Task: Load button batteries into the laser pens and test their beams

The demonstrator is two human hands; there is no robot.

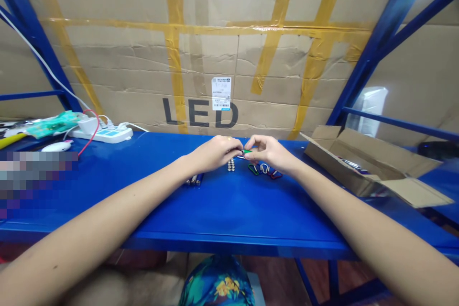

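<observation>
My left hand [219,150] and my right hand [268,152] meet above the far middle of the blue table. Between the fingertips of both hands is a small green piece with a silvery end [247,151], pinched from either side. Its kind is too small to tell. Just below, two short rows of round, silvery button cells [231,165] stand on the tabletop. Close under my right hand lie green, silver and red carabiners [264,169]. Several dark blue tubes with silvery ends [194,180] lie by my left wrist, partly hidden behind it.
At right stands an open cardboard box [333,167] with shiny items inside. A white power strip [107,134] with plugs and cords sits at back left, near a green plastic bag [53,124]. Behind the blue table [236,215] rises a large taped carton [136,67].
</observation>
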